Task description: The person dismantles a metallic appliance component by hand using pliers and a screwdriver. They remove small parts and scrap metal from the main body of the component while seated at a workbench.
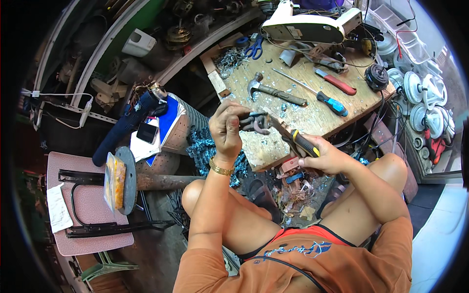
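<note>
Above the near edge of the wooden bench, my left hand is closed on a small dark metal part with rounded loops; its exact kind is unclear. My right hand grips pliers with yellow-and-black handles. The jaws of the pliers reach to the right side of the part, and whether they bite on it is hard to make out. Just beyond lies a claw hammer. Further right are a long screwdriver with a blue-and-black handle and a red utility knife.
Metal scraps and blue scissors lie on the bench's far left. A white fan body stands at the back. White spools are at the right. A phone rests on papers, left. Debris covers the floor between my legs.
</note>
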Action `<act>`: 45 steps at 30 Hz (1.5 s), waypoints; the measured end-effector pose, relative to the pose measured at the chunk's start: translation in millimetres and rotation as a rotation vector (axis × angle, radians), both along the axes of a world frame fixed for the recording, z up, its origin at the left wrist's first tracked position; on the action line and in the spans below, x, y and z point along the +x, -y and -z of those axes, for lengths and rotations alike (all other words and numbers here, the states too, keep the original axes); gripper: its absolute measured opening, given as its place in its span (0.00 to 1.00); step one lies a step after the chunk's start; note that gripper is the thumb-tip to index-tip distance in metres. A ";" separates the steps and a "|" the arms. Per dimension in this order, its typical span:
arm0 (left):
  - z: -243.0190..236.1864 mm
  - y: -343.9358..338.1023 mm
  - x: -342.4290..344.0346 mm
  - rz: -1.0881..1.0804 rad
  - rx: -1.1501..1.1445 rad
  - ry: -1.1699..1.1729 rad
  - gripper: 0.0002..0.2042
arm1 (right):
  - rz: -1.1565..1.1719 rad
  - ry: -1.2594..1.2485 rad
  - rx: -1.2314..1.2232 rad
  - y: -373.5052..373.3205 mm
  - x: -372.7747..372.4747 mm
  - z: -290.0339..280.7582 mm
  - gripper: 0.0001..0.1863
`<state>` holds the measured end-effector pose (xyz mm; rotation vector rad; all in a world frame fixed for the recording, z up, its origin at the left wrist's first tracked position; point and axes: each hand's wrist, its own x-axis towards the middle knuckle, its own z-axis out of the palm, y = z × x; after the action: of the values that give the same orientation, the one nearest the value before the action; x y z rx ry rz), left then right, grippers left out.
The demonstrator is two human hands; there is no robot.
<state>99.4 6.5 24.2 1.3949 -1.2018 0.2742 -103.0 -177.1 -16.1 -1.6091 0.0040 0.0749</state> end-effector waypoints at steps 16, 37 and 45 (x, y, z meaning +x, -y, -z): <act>32.8 10.9 -2.3 0.395 -0.225 -1.047 0.20 | 0.370 0.385 -0.975 14.2 4.2 -13.1 0.24; 38.0 6.4 8.9 0.373 -0.012 -0.761 0.24 | 0.358 0.322 -1.103 -2.7 -4.5 -18.2 0.24; 37.9 2.9 14.1 0.252 0.031 -0.505 0.21 | 0.246 0.262 -0.841 -10.2 -8.1 -9.3 0.21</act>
<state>113.5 3.6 -13.7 1.2246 -0.9437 -0.2631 -111.1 -166.9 -6.7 -2.4331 0.0343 -0.3766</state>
